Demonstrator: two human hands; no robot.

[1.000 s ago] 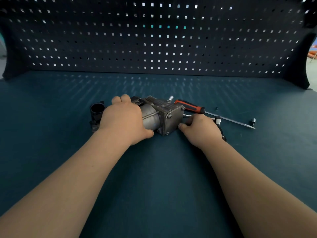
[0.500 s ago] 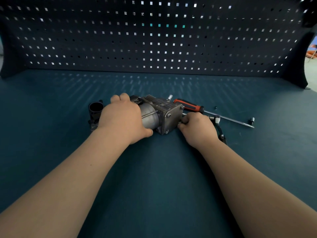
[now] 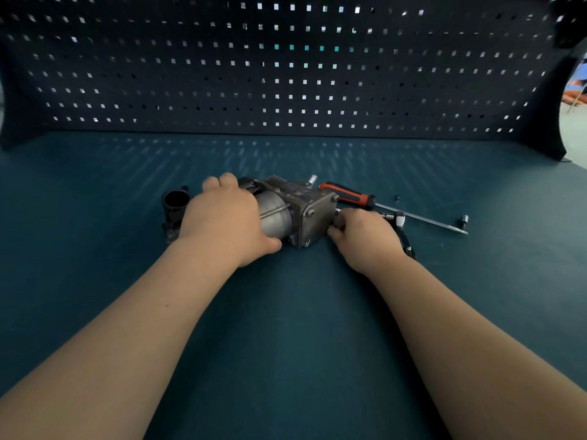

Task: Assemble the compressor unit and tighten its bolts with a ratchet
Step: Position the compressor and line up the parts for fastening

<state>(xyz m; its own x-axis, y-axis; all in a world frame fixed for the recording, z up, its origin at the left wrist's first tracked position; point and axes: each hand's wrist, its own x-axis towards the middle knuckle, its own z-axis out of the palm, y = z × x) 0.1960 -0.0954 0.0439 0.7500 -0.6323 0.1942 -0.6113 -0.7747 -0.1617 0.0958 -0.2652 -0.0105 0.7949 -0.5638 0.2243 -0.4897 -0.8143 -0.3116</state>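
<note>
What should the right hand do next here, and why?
Probably pick up the ratchet lying beside the right hand: the left hand grips the compressor steady, and the right hand's curled fingers sit at its bolted end plate.

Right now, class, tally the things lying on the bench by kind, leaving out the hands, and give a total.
Compressor unit: 1
Black tube-shaped part: 1
Screwdriver: 1
Ratchet: 1
Loose socket: 1
Small dark piece, too small to name: 1
Total: 6
</note>
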